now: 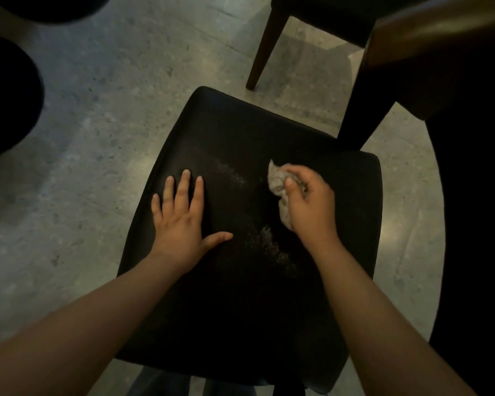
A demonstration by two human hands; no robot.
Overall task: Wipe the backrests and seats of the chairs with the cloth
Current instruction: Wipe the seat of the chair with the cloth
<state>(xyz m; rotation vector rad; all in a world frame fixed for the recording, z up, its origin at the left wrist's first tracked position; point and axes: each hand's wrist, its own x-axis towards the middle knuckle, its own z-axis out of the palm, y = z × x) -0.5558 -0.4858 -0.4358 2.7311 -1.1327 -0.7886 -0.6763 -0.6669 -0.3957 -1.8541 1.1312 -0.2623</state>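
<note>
Both forearms bare all the way in from the lower edge of the view. Left hand [180, 221]: broad palm, fingers [185, 187] unadorned, nails short. Right hand [312, 204]: seen from the back, knuckles rounded, thumbnail trimmed short. At the bottom edge, between the arms, a patch of dull blue-grey fabric [160, 381], possibly denim trouser legs; the light is too dim to confirm.

Black seat [226, 124] bears crumpled cloth [275, 178] and specks [269, 247].
</note>
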